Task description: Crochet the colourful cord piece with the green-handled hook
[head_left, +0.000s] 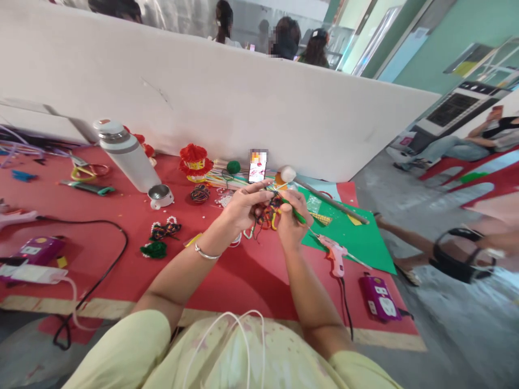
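Observation:
My left hand [244, 207] is closed on dark multicoloured yarn work [267, 212] over the middle of the red table [243, 281]. Beside it, my right hand [292, 219] grips a green-handled tool [299, 216], probably a crochet hook, whose tip reaches toward the yarn between my hands. Dark strands hang below my left fingers. Just behind my hands a lit phone [257, 166] stands upright. A multicoloured yarn ball [200, 193] and a green yarn ball [233, 167] lie to its left. The exact finger grip on the yarn is too small to make out.
White bottle [132, 159], metal cup [161, 195], scissors [87, 172] and yarn bows [164, 231] are left. Right are a pink glue gun [335, 255], green sheet [365, 243] and purple power socket [380, 297]. A white board [227, 102] rises behind; people sit beyond and at right.

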`<action>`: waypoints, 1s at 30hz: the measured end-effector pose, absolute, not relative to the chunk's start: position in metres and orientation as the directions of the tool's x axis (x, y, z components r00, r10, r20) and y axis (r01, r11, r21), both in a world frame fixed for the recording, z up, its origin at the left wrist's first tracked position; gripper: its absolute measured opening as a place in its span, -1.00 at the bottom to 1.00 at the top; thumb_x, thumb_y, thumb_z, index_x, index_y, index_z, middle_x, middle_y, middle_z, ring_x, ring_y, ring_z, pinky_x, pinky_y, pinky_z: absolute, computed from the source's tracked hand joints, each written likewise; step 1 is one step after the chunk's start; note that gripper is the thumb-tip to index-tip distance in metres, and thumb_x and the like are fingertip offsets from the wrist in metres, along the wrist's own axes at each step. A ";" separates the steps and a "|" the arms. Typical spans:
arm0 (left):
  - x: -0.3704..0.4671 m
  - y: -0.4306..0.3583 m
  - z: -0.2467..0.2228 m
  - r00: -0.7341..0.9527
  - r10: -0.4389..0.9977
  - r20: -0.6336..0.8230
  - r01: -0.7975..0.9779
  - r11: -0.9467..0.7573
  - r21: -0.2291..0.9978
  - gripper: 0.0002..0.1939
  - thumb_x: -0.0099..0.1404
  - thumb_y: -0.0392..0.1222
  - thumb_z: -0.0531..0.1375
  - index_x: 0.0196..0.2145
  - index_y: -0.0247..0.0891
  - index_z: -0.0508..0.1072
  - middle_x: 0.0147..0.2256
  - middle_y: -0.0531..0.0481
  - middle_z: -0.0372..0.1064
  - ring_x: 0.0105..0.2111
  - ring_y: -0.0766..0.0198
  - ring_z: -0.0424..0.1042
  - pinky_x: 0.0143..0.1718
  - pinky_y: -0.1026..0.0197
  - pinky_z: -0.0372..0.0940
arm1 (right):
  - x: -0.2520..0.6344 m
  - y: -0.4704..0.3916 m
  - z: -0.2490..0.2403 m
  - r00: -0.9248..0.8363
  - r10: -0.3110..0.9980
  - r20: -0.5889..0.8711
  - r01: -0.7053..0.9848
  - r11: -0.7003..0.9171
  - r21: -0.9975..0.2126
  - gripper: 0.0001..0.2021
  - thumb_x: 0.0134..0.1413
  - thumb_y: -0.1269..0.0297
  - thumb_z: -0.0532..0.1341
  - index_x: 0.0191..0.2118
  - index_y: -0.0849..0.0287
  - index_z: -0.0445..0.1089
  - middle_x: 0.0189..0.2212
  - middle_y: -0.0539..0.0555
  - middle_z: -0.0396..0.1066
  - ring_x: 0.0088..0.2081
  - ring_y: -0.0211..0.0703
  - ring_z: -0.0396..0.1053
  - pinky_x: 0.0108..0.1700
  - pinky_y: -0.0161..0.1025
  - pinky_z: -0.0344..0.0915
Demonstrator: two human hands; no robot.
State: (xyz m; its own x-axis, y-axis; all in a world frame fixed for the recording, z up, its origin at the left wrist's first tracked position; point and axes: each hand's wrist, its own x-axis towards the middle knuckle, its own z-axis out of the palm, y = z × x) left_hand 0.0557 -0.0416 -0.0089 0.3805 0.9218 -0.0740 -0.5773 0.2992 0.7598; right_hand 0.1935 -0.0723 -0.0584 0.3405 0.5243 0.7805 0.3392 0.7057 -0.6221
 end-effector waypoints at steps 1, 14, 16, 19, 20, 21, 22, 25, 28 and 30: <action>0.055 -0.041 -0.009 0.415 0.903 -0.106 -0.579 0.352 0.735 -0.46 -0.15 -0.27 0.58 -0.14 -0.30 0.68 -0.55 0.11 0.41 -0.60 0.46 0.30 -0.67 0.38 0.00 | 0.193 -0.072 -0.058 0.350 0.541 0.765 0.313 0.702 -0.640 -0.74 0.31 -0.05 0.30 -0.06 -0.08 0.62 -0.13 0.06 0.61 -0.07 -0.01 0.59 0.03 0.05 0.56; 0.050 -0.032 -0.008 0.331 0.928 0.171 -0.545 0.040 0.838 -0.39 -0.04 -0.26 0.57 0.02 -0.20 0.66 -0.42 0.10 0.54 -0.58 0.49 0.35 -0.58 0.35 0.23 | 0.207 -0.068 -0.038 0.210 0.593 0.777 0.261 0.732 -0.629 -0.81 0.23 -0.03 0.38 -0.09 -0.21 0.66 -0.18 -0.01 0.60 -0.12 -0.09 0.54 -0.04 -0.03 0.52; 0.050 -0.030 -0.009 0.325 0.928 0.183 -0.537 0.022 0.843 -0.39 -0.05 -0.28 0.57 0.02 -0.23 0.66 -0.44 0.11 0.54 -0.59 0.49 0.35 -0.56 0.35 0.25 | 0.205 -0.071 -0.037 0.237 0.598 0.765 0.275 0.714 -0.643 -0.82 0.24 -0.01 0.38 -0.11 -0.16 0.67 -0.20 0.00 0.60 -0.15 -0.09 0.54 -0.05 -0.04 0.51; 0.052 -0.029 -0.010 0.318 0.928 0.196 -0.522 -0.001 0.853 -0.38 -0.04 -0.29 0.55 0.04 -0.26 0.65 -0.45 0.09 0.56 -0.58 0.47 0.37 -0.54 0.35 0.27 | 0.203 -0.074 -0.037 0.230 0.614 0.755 0.281 0.701 -0.655 -0.85 0.27 0.07 0.38 -0.10 -0.13 0.67 -0.25 0.00 0.60 -0.20 -0.12 0.54 -0.10 -0.07 0.50; 0.052 -0.029 -0.010 0.315 0.928 0.200 -0.521 -0.007 0.854 -0.37 -0.04 -0.29 0.55 0.05 -0.26 0.65 -0.45 0.09 0.56 -0.57 0.46 0.38 -0.53 0.35 0.28 | 0.204 -0.074 -0.036 0.222 0.616 0.756 0.275 0.704 -0.654 -0.85 0.27 0.08 0.38 -0.11 -0.13 0.67 -0.27 -0.01 0.60 -0.22 -0.12 0.53 -0.12 -0.08 0.50; 0.053 -0.030 -0.010 0.317 0.927 0.201 -0.519 -0.008 0.854 -0.36 -0.04 -0.28 0.55 0.06 -0.26 0.65 -0.45 0.09 0.56 -0.56 0.45 0.40 -0.52 0.35 0.28 | 0.204 -0.074 -0.036 0.213 0.612 0.761 0.271 0.712 -0.648 -0.85 0.26 0.06 0.38 -0.11 -0.13 0.67 -0.29 -0.01 0.60 -0.24 -0.12 0.53 -0.14 -0.08 0.50; 0.054 -0.030 -0.009 0.323 0.925 0.199 -0.517 -0.004 0.856 -0.34 -0.05 -0.28 0.55 0.07 -0.26 0.64 -0.45 0.08 0.56 -0.55 0.45 0.41 -0.52 0.36 0.28 | 0.205 -0.074 -0.035 0.207 0.601 0.772 0.273 0.722 -0.636 -0.85 0.25 0.05 0.39 -0.12 -0.12 0.67 -0.30 -0.01 0.60 -0.25 -0.13 0.53 -0.15 -0.08 0.50; 0.054 -0.031 -0.008 0.347 0.922 0.172 -0.506 0.029 0.862 -0.31 -0.06 -0.26 0.56 0.09 -0.25 0.63 -0.42 0.06 0.60 -0.54 0.44 0.44 -0.53 0.37 0.26 | 0.207 -0.073 -0.033 0.215 0.546 0.810 0.311 0.748 -0.587 -0.86 0.26 0.12 0.39 -0.11 -0.11 0.67 -0.27 -0.01 0.62 -0.24 -0.14 0.55 -0.15 -0.10 0.49; 0.051 -0.030 -0.009 0.355 0.924 0.141 -0.501 0.060 0.864 -0.30 -0.08 -0.25 0.57 0.07 -0.25 0.64 -0.45 0.08 0.58 -0.58 0.45 0.41 -0.56 0.36 0.25 | 0.209 -0.074 -0.032 0.198 0.517 0.833 0.324 0.767 -0.554 -0.85 0.26 0.20 0.40 -0.07 -0.12 0.66 -0.24 0.00 0.63 -0.21 -0.14 0.56 -0.13 -0.10 0.50; 0.049 -0.028 -0.011 0.353 0.926 0.135 -0.495 0.063 0.867 -0.32 -0.10 -0.26 0.58 0.04 -0.27 0.65 -0.53 0.14 0.51 -0.63 0.46 0.36 -0.59 0.35 0.23 | 0.211 -0.075 -0.031 0.158 0.537 0.828 0.305 0.771 -0.558 -0.85 0.26 0.20 0.40 -0.08 -0.12 0.67 -0.25 -0.01 0.63 -0.22 -0.14 0.57 -0.13 -0.10 0.50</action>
State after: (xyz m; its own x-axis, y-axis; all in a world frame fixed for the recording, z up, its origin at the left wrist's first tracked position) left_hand 0.0493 -0.0278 -0.0106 0.3528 0.9259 0.1348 -0.4951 0.0625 0.8666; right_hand 0.2106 -0.0755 -0.0313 0.1576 0.5375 0.8284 0.3050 0.7714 -0.5585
